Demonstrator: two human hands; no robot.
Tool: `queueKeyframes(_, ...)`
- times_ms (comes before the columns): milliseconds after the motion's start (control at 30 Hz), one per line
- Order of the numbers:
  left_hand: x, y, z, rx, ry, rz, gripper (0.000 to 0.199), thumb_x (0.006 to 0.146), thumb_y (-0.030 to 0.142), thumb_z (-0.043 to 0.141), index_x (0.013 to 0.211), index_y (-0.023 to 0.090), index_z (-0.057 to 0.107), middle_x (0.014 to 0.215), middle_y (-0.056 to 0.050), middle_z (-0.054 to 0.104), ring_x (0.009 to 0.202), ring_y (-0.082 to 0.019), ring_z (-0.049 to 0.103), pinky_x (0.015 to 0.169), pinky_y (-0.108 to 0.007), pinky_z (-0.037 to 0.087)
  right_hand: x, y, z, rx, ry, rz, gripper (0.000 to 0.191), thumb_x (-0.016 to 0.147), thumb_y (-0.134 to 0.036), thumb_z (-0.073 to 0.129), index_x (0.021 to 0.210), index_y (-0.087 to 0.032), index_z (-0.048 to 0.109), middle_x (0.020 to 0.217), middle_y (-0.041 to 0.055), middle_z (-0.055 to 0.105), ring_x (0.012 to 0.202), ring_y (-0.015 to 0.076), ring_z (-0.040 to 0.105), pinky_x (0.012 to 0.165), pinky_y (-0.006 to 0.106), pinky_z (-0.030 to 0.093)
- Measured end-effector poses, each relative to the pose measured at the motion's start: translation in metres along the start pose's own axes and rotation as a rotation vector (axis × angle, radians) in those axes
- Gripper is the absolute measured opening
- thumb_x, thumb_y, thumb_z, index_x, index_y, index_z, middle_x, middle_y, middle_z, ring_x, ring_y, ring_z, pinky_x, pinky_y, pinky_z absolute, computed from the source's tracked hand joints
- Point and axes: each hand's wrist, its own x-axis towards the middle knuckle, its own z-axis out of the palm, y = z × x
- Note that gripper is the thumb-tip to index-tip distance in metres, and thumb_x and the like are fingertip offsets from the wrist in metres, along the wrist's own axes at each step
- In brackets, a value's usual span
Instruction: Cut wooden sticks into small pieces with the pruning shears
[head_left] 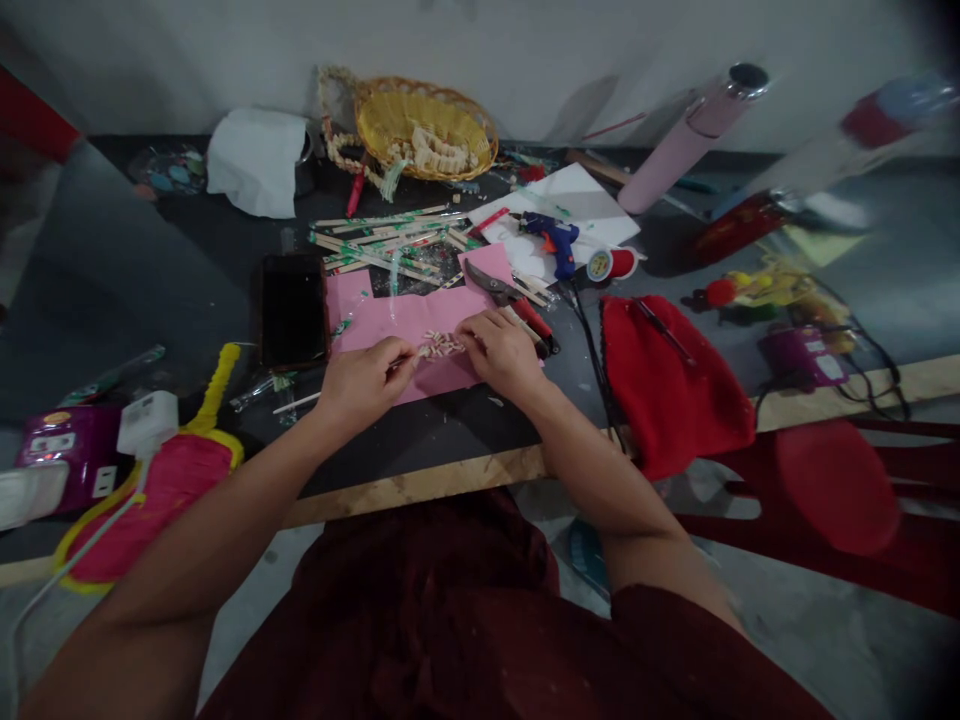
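Observation:
A small heap of short pale pieces (442,345), like cut bits of stick, lies on a pink sheet of paper (390,318). At the heap's left edge my left hand (369,378) is closed in a pinch; the tiny thing at its fingertips is too small to name. A thin white stick (296,403) shows beside that hand's wrist. My right hand (501,350) rests on the paper at the heap's right side, fingers bent together over the pieces, and what they hold is hidden. Pliers-like cutters (531,322) with red handles lie just beyond it.
Wrapped chopsticks (382,240) lie behind the paper, near a yellow basket (424,125). A phone (294,312) is at left. Rightward are a blue glue gun (556,240), a red thread spool (611,264), red cloth (671,390) and a pink bottle (686,145).

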Motion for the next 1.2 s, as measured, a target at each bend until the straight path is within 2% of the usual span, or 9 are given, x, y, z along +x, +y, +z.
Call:
queueKeyframes(167,0.001,-0.002,0.0,-0.021,-0.02,0.018,0.024,0.088,0.036,0.049,0.099,0.024,0.067,0.09,-0.001,0.075,0.081,-0.019,0.069,0.064,-0.026,0.042,0.001,0.016,-0.03,-0.212,0.069,0.112,0.02,0.092,-0.024,0.046,0.099,-0.017,0.063,0.105,0.0106,0.065,0.105,0.0264,0.052,0.097,0.042,0.036)
queueKeyframes(267,0.001,-0.004,0.001,-0.033,-0.028,0.023,0.025,0.088,0.036,0.049,0.1,0.024,0.066,0.091,-0.002,0.075,0.082,-0.02,0.07,0.064,-0.026,0.042,-0.002,0.031,-0.045,-0.357,0.019,0.221,0.02,0.089,-0.03,0.051,0.095,-0.016,0.064,0.106,0.0138,0.062,0.104,0.0295,0.05,0.094,0.046,0.037)
queueKeyframes(433,0.001,-0.006,0.004,-0.004,-0.036,0.04,0.025,0.088,0.037,0.048,0.102,0.025,0.066,0.094,-0.002,0.075,0.083,-0.022,0.07,0.065,-0.028,0.042,-0.008,0.047,-0.039,-0.409,-0.091,0.261,0.026,0.087,-0.039,0.055,0.088,-0.015,0.065,0.104,0.0161,0.061,0.104,0.0306,0.049,0.092,0.047,0.039)
queueKeyframes(567,0.002,-0.006,0.004,0.003,-0.031,0.049,0.025,0.088,0.037,0.048,0.102,0.025,0.066,0.093,-0.002,0.075,0.083,-0.021,0.07,0.065,-0.027,0.043,-0.004,0.048,-0.035,-0.367,-0.105,0.212,0.02,0.089,-0.03,0.051,0.084,-0.016,0.064,0.105,0.0161,0.062,0.105,0.029,0.05,0.096,0.046,0.037)
queueKeyframes(667,0.002,-0.007,0.004,-0.008,-0.024,0.054,0.027,0.088,0.039,0.047,0.102,0.025,0.066,0.093,-0.002,0.075,0.082,-0.021,0.07,0.065,-0.027,0.043,-0.007,0.048,-0.047,-0.313,-0.105,0.198,0.019,0.089,-0.027,0.048,0.087,-0.017,0.063,0.107,0.0143,0.064,0.103,0.0275,0.052,0.096,0.044,0.037)
queueKeyframes(833,0.003,-0.011,0.004,-0.005,-0.018,0.076,0.029,0.089,0.043,0.047,0.102,0.025,0.065,0.094,-0.002,0.075,0.084,-0.021,0.07,0.066,-0.027,0.043,-0.047,0.059,-0.089,-0.434,-0.041,0.387,0.02,0.089,-0.029,0.047,0.095,-0.016,0.061,0.1,0.0147,0.065,0.1,0.0282,0.055,0.09,0.041,0.04)
queueKeyframes(933,0.005,-0.012,0.006,0.009,-0.019,0.066,0.029,0.089,0.043,0.047,0.103,0.026,0.066,0.095,-0.002,0.075,0.085,-0.022,0.07,0.065,-0.028,0.042,-0.085,0.067,-0.109,-0.545,-0.162,0.643,0.023,0.088,-0.036,0.052,0.095,-0.015,0.06,0.096,0.0155,0.065,0.092,0.0277,0.058,0.077,0.036,0.041)
queueKeyframes(1033,0.005,-0.012,0.007,0.024,-0.027,0.07,0.029,0.089,0.042,0.047,0.104,0.026,0.065,0.096,-0.003,0.075,0.085,-0.023,0.07,0.065,-0.029,0.042,-0.119,0.069,-0.113,-0.586,-0.256,0.824,0.028,0.089,-0.043,0.05,0.094,-0.017,0.06,0.096,0.0139,0.065,0.086,0.0255,0.06,0.07,0.033,0.04)
queueKeyframes(1200,0.006,-0.013,0.008,0.048,-0.027,0.092,0.03,0.089,0.043,0.045,0.104,0.027,0.064,0.096,-0.002,0.075,0.087,-0.022,0.07,0.066,-0.028,0.043,-0.142,0.071,-0.106,-0.564,-0.145,0.762,0.022,0.091,-0.027,0.041,0.097,-0.016,0.059,0.1,0.0157,0.064,0.087,0.0249,0.06,0.071,0.032,0.039)
